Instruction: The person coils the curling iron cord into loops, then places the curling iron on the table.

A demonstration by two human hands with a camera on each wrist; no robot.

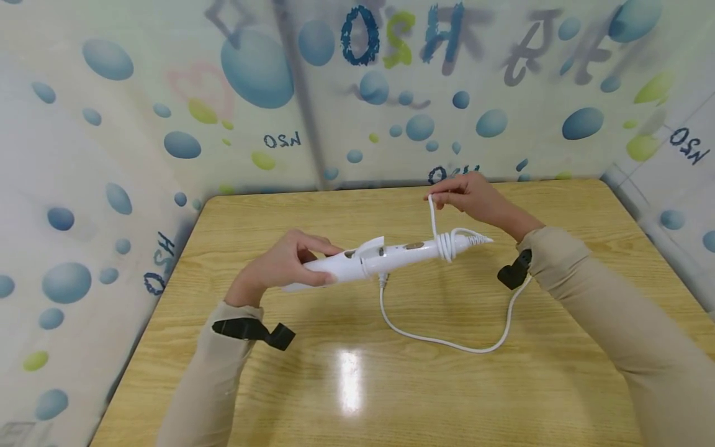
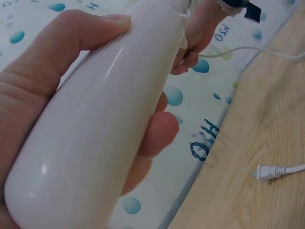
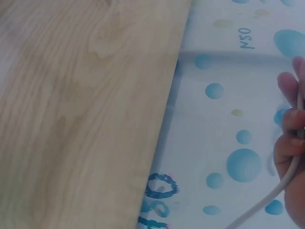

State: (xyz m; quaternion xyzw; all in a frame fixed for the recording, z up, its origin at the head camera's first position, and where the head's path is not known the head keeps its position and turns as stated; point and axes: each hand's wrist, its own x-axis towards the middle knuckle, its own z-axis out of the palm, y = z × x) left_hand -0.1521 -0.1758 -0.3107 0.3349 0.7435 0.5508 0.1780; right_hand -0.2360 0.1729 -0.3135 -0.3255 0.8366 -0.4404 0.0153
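My left hand point(image 1: 290, 264) grips a white curling iron point(image 1: 399, 256) by its thick, rounded end, holding it above the table. In the left wrist view the thumb lies along the smooth white body point(image 2: 95, 119) and fingertips point(image 2: 162, 133) show on its far side. Several turns of white cord point(image 1: 445, 247) wrap the iron's thin end. Above them, my right hand point(image 1: 475, 197) pinches the cord and pulls a stretch of it upright. In the right wrist view, the right hand point(image 3: 293, 143) sits at the edge with the cord point(image 3: 267, 202) running through its fingers.
A wooden table point(image 1: 313, 385) lies under both hands, its back edge close to a patterned wall covering point(image 1: 346, 124). The cord's loose length point(image 1: 441, 340) curves over the table to a two-pin plug point(image 2: 268, 172). Black straps point(image 1: 251, 330) circle both wrists.
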